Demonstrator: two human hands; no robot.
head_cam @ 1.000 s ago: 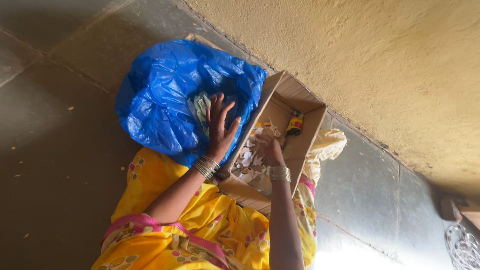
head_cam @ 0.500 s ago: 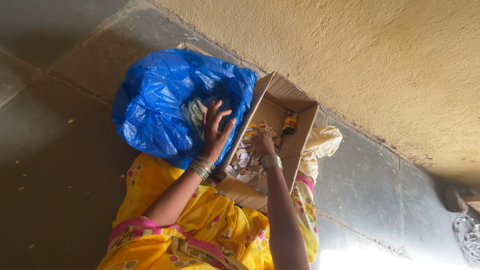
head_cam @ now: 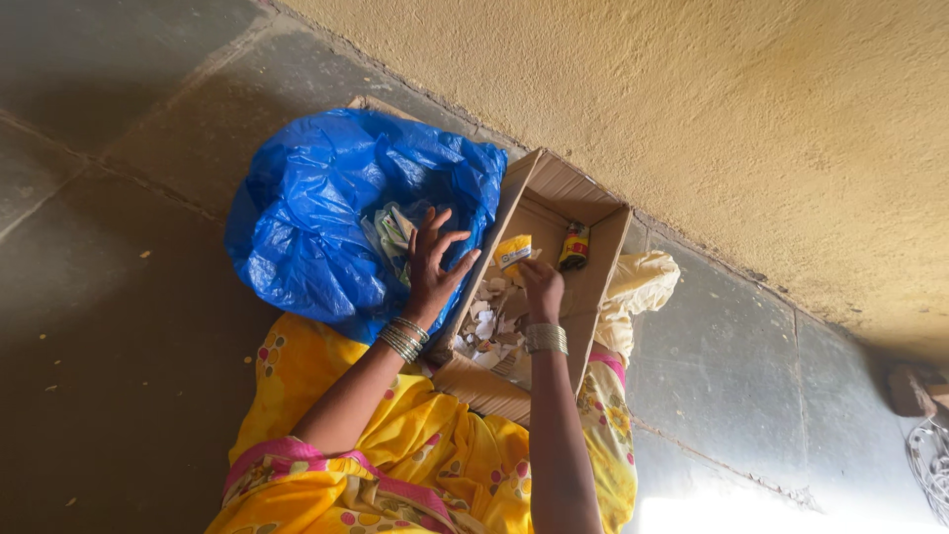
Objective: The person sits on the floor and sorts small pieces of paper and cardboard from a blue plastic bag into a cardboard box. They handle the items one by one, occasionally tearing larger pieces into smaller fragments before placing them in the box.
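Your right hand (head_cam: 542, 289) had lifted a yellow packet (head_cam: 513, 252), pinched, above the cardboard box (head_cam: 578, 198); your left hand (head_cam: 432, 265), fingers spread, pressed the blue bag (head_cam: 316, 208) beside that box.

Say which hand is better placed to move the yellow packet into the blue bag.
Right, probably: the right hand already pinches the yellow packet above the box. The left hand rests spread at the blue bag mouth, holding nothing.

Both forearms are bare. The left hand (head_cam: 432, 265) has a stack of thin metal bangles at its wrist; the right hand (head_cam: 542, 289) has a broad silver-coloured bangle. A yellow floral garment with pink trim covers the lap.
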